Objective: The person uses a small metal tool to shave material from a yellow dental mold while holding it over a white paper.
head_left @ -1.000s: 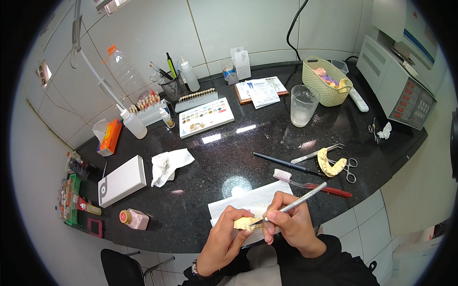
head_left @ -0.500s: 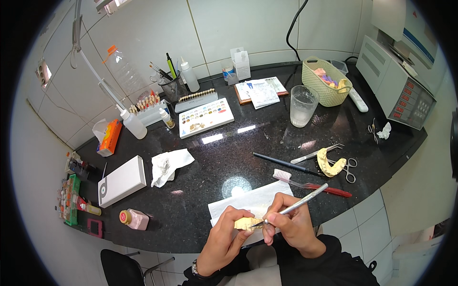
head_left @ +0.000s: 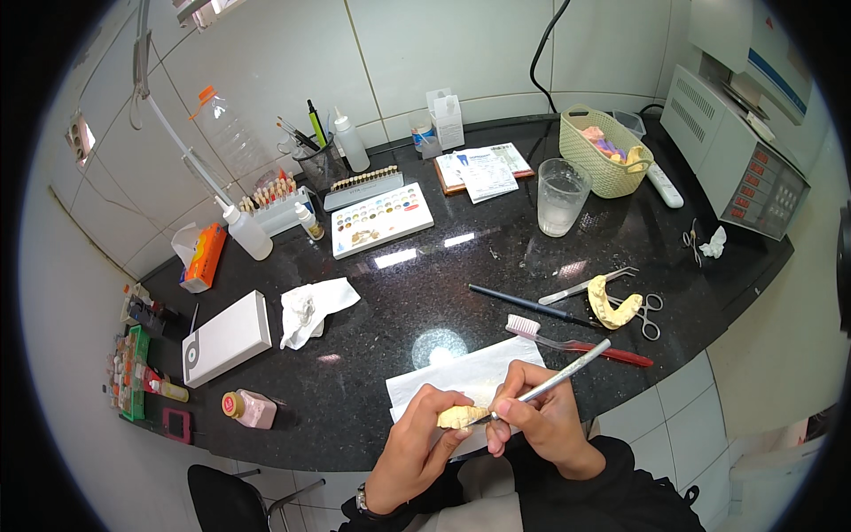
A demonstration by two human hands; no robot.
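My left hand point(head_left: 415, 448) pinches a small yellow plaster dental cast point(head_left: 460, 417) between thumb and fingers, above a white paper towel point(head_left: 417, 383). A slim silver-handled craft knife point(head_left: 560, 377) lies in my right hand point(head_left: 542, 418), gripped like a pen. Its tip meets the cast's right end; whether it cuts in, I cannot tell. Just beyond my right hand, a toothbrush point(head_left: 576, 343) with a red handle lies on the black counter. A horseshoe-shaped yellow plaster cast point(head_left: 603, 306) rests against scissor-handled forceps point(head_left: 653, 317), close to metal tweezers point(head_left: 585, 287) and a dark pen-like tool point(head_left: 523, 301).
A clear cup point(head_left: 563, 199) and a woven basket point(head_left: 603, 164) stand at the back right, beside a grey machine point(head_left: 727, 151). A paint palette point(head_left: 383, 219), crumpled tissue point(head_left: 310, 310), white box point(head_left: 228, 337) and pink-filled bottle point(head_left: 250, 410) occupy the left side.
The knife has shifted very slightly against the cast's right end, and the cast has turned a little in my left hand. Everything else stays in place.
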